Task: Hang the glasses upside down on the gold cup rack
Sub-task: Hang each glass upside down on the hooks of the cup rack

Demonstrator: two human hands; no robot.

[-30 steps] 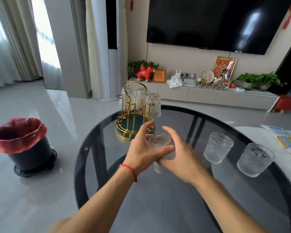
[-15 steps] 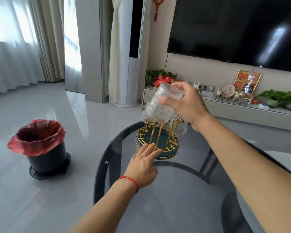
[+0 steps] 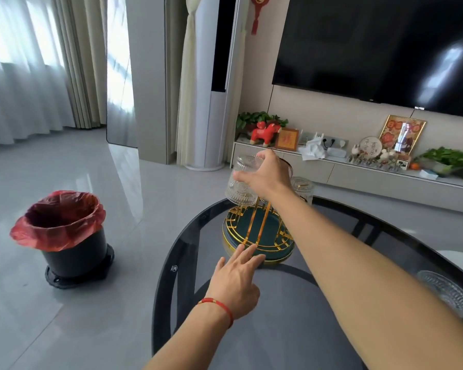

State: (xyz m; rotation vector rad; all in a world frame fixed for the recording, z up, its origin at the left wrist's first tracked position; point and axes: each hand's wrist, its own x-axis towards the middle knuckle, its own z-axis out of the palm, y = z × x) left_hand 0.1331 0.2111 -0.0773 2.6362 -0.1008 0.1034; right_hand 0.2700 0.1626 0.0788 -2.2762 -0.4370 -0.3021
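Note:
The gold cup rack (image 3: pixel 254 236) with its green round base stands at the far side of the dark glass table (image 3: pixel 278 329). My right hand (image 3: pixel 267 174) holds a ribbed clear glass (image 3: pixel 239 186) upside down by its base, over the rack's left prongs. Another glass (image 3: pixel 302 189) hangs upside down on the rack's right side, partly behind my arm. My left hand (image 3: pixel 238 279) lies flat with fingers spread, fingertips touching the rack's front rim. One more glass (image 3: pixel 444 292) stands on the table at the right.
A black bin with a red liner (image 3: pixel 64 236) stands on the floor to the left of the table. A low TV cabinet (image 3: pixel 358 169) with ornaments and plants runs along the far wall under a large screen.
My right hand has lowered the upturned glass closer to the rack's prongs. My left hand has stayed by the rack's front rim.

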